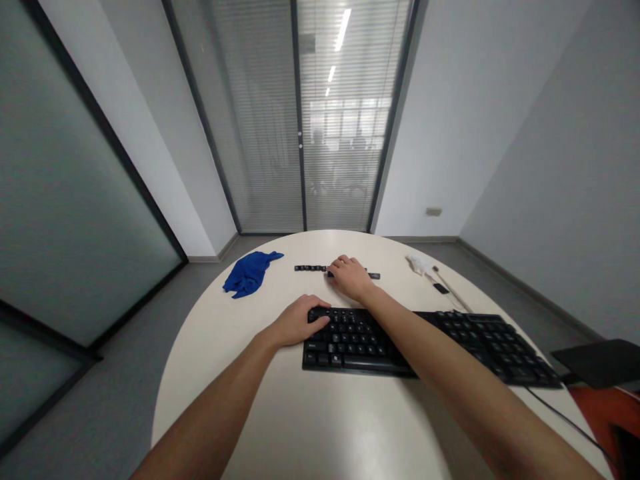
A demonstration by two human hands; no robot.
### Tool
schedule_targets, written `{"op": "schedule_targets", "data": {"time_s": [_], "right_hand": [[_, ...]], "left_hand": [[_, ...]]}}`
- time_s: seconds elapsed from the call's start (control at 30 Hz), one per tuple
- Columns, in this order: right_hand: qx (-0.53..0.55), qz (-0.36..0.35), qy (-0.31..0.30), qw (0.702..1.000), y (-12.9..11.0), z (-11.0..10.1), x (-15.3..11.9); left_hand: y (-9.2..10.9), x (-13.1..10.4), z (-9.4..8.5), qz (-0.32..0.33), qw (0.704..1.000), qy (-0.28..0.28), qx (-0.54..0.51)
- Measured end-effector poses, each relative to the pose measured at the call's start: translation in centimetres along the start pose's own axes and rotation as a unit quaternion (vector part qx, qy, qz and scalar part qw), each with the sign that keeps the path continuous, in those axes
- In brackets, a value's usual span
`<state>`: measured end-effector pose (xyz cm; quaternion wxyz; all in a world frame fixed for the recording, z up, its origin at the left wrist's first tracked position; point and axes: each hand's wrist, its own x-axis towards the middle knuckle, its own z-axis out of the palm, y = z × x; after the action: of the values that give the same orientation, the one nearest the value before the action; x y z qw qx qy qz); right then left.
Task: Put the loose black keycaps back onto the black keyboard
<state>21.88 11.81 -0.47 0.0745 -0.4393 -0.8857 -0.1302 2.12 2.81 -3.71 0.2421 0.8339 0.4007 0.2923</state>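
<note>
A black keyboard (360, 340) lies across the table, some of its keys hidden beneath my right forearm. My left hand (299, 321) grips its upper left corner, the thumb resting on the keys and the fingers bent along the back edge. Beyond the keyboard is a line of loose black keycaps (310, 268). My right hand (351, 277) reaches over that line and covers its middle. Its fingers are curled down at a dark keycap (330, 274) by the fingertips. A longer keycap (374, 275) shows to the right of this hand.
A crumpled blue cloth (249, 275) lies at the table's left side. Toward the right are a white crumpled piece (416, 265), a thin stick-like tool (453, 290) and a small black piece (441, 288). A cable (565, 413) runs off the round table's (200, 373) right edge.
</note>
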Motion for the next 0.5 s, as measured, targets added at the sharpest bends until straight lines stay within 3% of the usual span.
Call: {"op": "schedule_targets", "data": {"time_s": [0.3,0.5], "right_hand": [[0.031,-0.040,-0.009,0.999,-0.5,-0.1,0.4],[0.063,-0.049,-0.025,0.997,-0.2,-1.5,-2.1]], "left_hand": [[0.0,0.0,0.0,0.004,1.000,0.000,-0.003],[-0.3,0.0,0.2,0.006,1.000,0.002,-0.001]]}}
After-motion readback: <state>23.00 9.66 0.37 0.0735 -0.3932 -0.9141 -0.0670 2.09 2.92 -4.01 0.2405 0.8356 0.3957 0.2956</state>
